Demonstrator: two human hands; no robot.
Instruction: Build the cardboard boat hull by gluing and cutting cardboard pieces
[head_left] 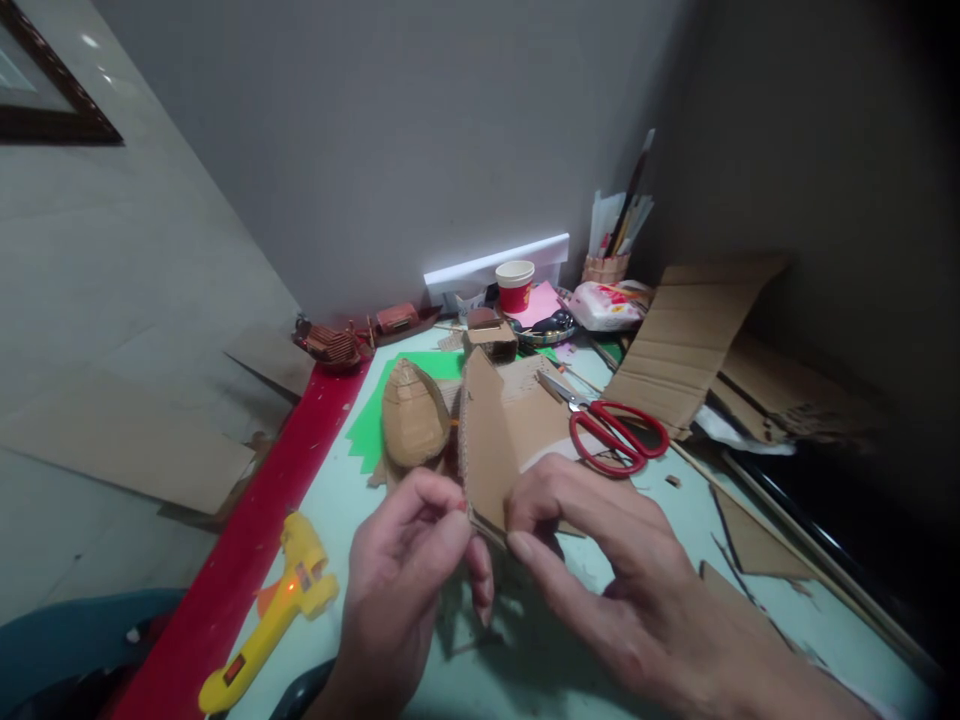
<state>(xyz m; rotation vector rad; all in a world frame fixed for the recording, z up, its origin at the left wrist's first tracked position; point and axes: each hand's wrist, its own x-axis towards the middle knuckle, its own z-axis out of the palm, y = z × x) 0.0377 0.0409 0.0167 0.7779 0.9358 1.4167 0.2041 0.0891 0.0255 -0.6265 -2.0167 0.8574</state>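
A folded cardboard piece point(487, 430) stands upright in the middle of the table, its near edge between my hands. My right hand point(600, 560) pinches its lower right corner between thumb and fingers. At the lower left corner, my left hand point(420, 570) has thumb and forefinger pressed together against the edge. Behind my left hand lies a boat-shaped cardboard piece point(414, 412) on green paper point(367, 425). Red-handled scissors point(611, 430) rest open on cardboard to the right. A yellow glue gun point(277, 610) with a lit orange light lies to the left.
Small brown model boats point(330, 343), a red paper cup point(515, 287), a pen holder point(605, 268) and a wipes pack point(609, 304) stand at the back. Large cardboard sheets point(679, 340) and scraps lie at the right. A red strip point(247, 540) edges the table's left side.
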